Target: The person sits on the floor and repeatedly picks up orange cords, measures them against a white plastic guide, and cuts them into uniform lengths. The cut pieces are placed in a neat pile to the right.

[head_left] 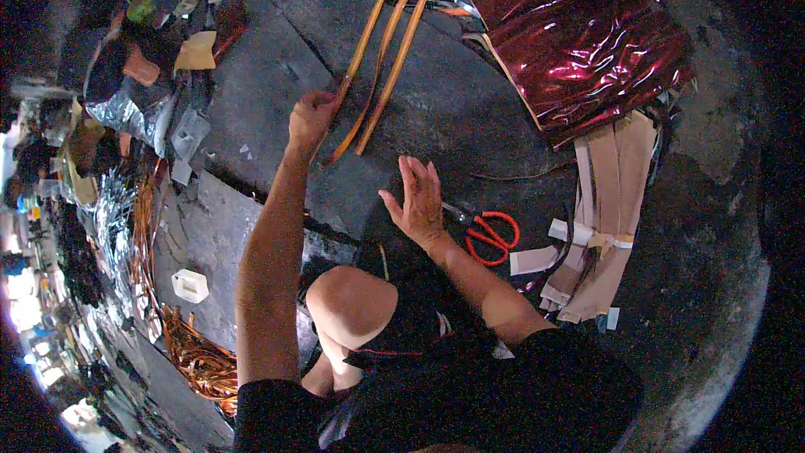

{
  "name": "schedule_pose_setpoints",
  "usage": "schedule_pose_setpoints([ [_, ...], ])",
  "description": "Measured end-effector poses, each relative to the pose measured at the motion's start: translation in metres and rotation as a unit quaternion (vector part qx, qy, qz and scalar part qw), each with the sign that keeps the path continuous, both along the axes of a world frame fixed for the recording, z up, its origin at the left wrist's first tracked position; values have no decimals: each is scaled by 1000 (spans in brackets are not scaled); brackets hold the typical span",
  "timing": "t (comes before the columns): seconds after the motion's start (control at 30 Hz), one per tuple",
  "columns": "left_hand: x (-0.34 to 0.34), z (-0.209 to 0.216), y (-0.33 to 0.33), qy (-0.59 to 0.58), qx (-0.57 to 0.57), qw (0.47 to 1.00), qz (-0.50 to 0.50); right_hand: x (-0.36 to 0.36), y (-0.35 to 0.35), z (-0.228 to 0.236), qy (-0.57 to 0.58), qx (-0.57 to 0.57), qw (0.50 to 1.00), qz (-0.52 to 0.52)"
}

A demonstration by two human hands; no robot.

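Three long, flat orange-brown strips lie side by side on the dark floor mat [260, 67], slanting away from me. My left hand [310, 122] is closed on the leftmost strip [362, 46], near its lower part. Just right of it rest the bent middle strip [376, 88] and the straighter right strip [398, 67]. My right hand [417, 201] hovers or lies below their near ends, fingers spread, holding nothing. Beside its wrist is a pair of scissors [495, 239] with red looped handles; part of the blades is hidden by the hand.
A shiny dark-red sheet [587, 50] lies at the far right, above a bundle of tan strips [616, 176] bound with a white band. Copper-coloured ribbon [201, 361] is heaped at lower left, near a white hollow block [190, 285]. Mixed scraps [138, 67] line the left side.
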State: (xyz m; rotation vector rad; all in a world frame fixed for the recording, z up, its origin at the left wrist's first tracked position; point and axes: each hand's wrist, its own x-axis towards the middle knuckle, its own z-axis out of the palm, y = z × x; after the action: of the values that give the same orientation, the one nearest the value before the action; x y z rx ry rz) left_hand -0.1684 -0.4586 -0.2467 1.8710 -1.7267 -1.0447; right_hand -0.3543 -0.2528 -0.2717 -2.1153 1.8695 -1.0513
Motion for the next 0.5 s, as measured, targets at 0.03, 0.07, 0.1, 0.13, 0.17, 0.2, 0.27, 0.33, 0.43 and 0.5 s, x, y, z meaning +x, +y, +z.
schedule_pose_setpoints([
  [0.03, -2, -6, 1, 33, 10, 999, -6, -1, 0, 0, 1, 1, 1000, 0],
  [0.07, 3, -12, 2, 64, 16, 998, -5, 0, -2, -1, 2, -1, 1000, -1],
  [0.1, 10, -18, 3, 96, 21, 995, -2, 1, -4, -3, 3, -3, 1000, -1],
  [0.13, 19, -23, 3, 86, -22, 996, -14, 3, -7, -4, 4, -4, 1000, 1],
  [0.17, 27, -23, 3, 75, -64, 995, -28, 3, -8, -6, 5, -4, 1000, -1],
  [0.2, 38, -23, 8, 62, -106, 992, -38, 4, -8, -8, 5, -5, 1000, 0],
  [0.27, 55, -5, 32, 1, -139, 990, 12, 2, -9, -15, 10, -19, 1000, -8],
  [0.33, 81, 11, 65, -57, -121, 989, 68, 3, -10, -19, 9, -53, 999, -5],
  [0.43, 145, 15, 145, -5, -45, 983, 178, 10, -7, -8, 38, -17, 999, -29],
  [0.5, 179, 32, 206, -11, -62, 973, 223, 8, -6, -7, 13, -41, 999, -16],
])
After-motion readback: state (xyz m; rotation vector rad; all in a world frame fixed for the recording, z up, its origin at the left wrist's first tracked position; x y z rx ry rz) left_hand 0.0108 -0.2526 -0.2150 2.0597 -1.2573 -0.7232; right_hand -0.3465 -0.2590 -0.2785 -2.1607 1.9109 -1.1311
